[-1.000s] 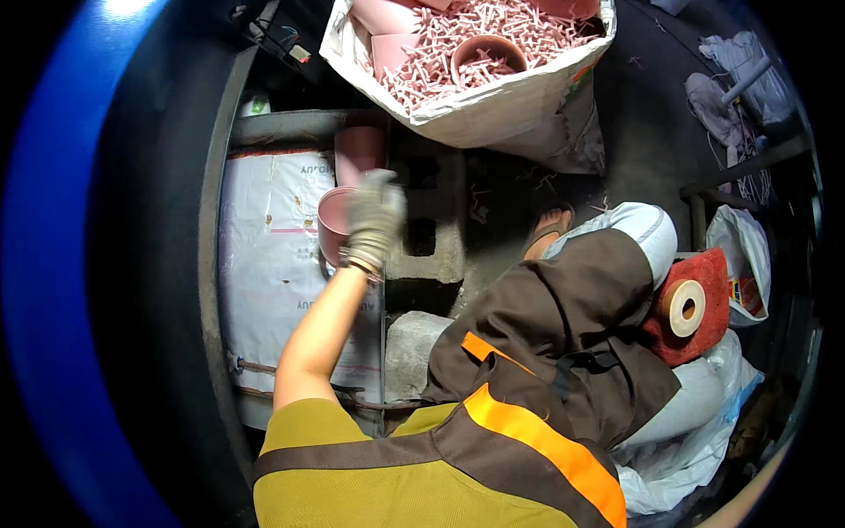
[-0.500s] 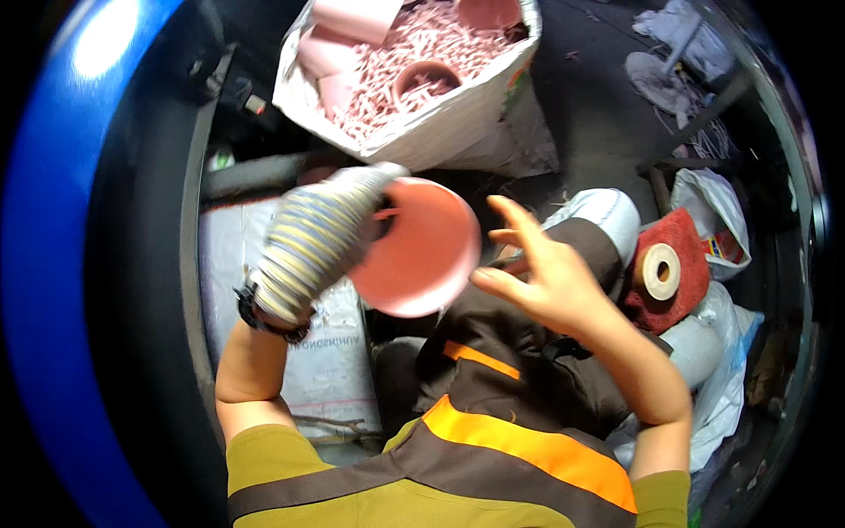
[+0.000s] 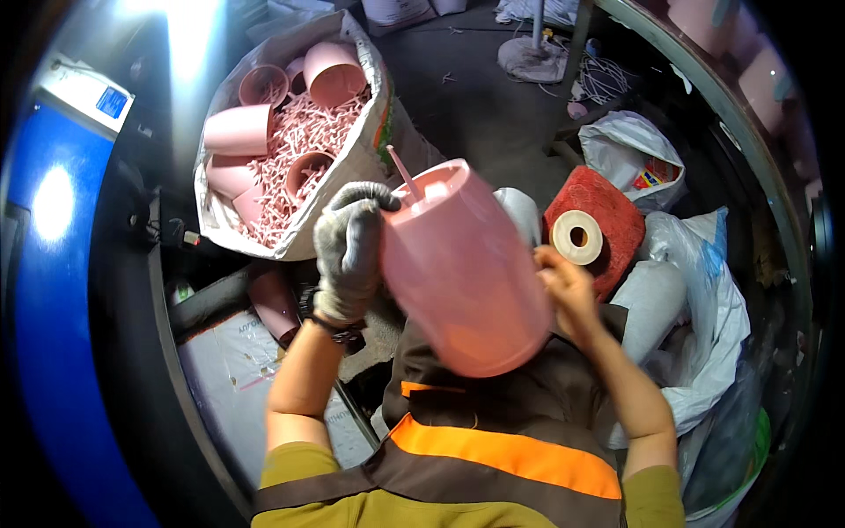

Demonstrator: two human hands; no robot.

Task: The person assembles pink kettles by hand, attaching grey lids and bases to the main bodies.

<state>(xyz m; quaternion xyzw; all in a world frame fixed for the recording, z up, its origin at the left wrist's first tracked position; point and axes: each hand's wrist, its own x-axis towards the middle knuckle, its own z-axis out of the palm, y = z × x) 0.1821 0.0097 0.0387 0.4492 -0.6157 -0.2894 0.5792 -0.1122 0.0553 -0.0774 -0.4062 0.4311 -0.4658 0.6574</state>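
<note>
My left hand (image 3: pixel 349 251), in a pale knitted glove, grips a pink plastic pot (image 3: pixel 471 273) near its narrow end. The pot is tilted, that end up and away from me, its wide end low over my lap. A thin pink plastic sprue (image 3: pixel 405 173) sticks out of the narrow end. My bare right hand (image 3: pixel 568 290) is right of the pot, fingers bent and bunched together. Its fingertips meet the lower left edge of a cream roll (image 3: pixel 576 238) lying on a red cloth (image 3: pixel 607 198); whatever they pinch is hidden.
Ahead on the left stands a white woven sack (image 3: pixel 339 185) of pink sprues and several pink pots. Another pink pot (image 3: pixel 273 304) lies beside a wrapped white package (image 3: pixel 233 378). Plastic bags (image 3: pixel 704 308) lie on my right. A blue machine panel (image 3: pixel 57 308) borders the left, a metal frame the right.
The pot has been turned from showing its open mouth to showing its outer wall. My right hand has moved from open beside the pot to the roll, fingers closing. The view has swung right.
</note>
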